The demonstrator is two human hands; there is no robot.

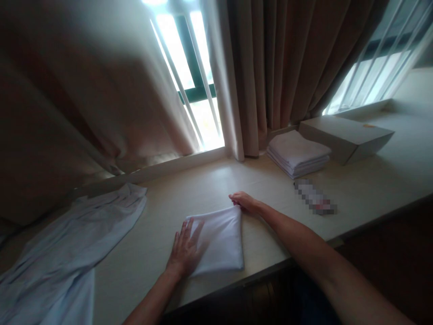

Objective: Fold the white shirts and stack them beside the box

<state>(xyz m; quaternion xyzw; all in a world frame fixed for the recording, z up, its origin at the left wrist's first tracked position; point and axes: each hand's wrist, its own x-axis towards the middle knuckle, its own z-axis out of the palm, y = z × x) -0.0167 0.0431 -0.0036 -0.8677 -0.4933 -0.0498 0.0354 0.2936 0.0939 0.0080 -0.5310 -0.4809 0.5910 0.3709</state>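
A white cloth [221, 241], folded into a rough square, lies on the pale tabletop [155, 198] close to its front edge. Across the left side of the cloth rests my left hand [185, 248], its fingers spread flat. My right hand [244, 201] is at the far right corner, with its fingers closed in a pinch on the cloth there. The fingertips are small in view, and the pinched bit of fabric is partly hidden by the hand.
Loose white fabric [77, 239] spreads over the left of the table. At the back right sit a stack of folded white cloths [297, 153] and a pale box [348, 135]. A pixelated item [314, 197] lies before them. Curtains [250, 76] hang behind.
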